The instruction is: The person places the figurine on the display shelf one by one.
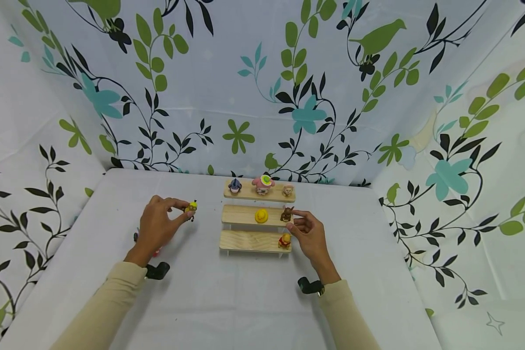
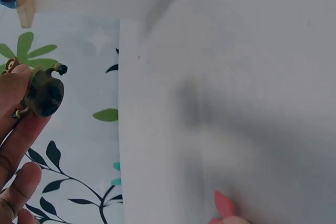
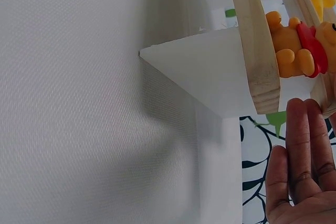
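My left hand (image 1: 159,221) pinches a small yellow figurine (image 1: 191,206) between thumb and fingertips, above the table left of the stand. In the left wrist view the figurine's dark underside (image 2: 48,98) faces the camera. At the right end of the middle step, my right hand (image 1: 308,233) has thumb and index finger at a brown long-eared figurine (image 1: 286,214), seemingly pinching it. Its other fingers (image 3: 298,145) reach out beside the wooden stand (image 3: 257,72) in the right wrist view. A yellow bear in a red shirt (image 1: 284,240) sits on the front step.
A yellow figurine (image 1: 261,215) stands mid-step. The back step holds a blue figurine (image 1: 235,185), a pink one with a green-and-white top (image 1: 262,183) and a small tan one (image 1: 288,190). Below the left hand, a pink piece (image 2: 224,205) lies on the white table (image 1: 245,301).
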A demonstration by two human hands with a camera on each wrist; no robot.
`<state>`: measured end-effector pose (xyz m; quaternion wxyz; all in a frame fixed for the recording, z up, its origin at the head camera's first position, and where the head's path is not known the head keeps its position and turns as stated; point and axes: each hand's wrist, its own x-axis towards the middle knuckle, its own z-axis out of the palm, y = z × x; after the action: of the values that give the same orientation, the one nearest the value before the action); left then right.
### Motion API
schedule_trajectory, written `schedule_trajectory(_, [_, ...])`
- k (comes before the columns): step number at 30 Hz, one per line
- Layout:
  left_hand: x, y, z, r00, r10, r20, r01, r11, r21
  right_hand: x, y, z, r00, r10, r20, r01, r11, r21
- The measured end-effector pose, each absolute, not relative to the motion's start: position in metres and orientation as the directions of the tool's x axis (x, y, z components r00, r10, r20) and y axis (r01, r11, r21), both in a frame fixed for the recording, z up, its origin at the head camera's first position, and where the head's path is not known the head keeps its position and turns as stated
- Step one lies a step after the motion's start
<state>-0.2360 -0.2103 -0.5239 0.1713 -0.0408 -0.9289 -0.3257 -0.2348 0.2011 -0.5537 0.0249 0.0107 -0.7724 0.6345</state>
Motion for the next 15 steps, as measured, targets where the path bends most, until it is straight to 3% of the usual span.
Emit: schedule_trajectory(15, [-0.234,-0.180,-0.511,-0.926,-0.066,0.372,0.219,0.708,0.671,-0.235,0.202,-0.557,-0.997,0.002,0.080,-0.078,0.206,-0.976])
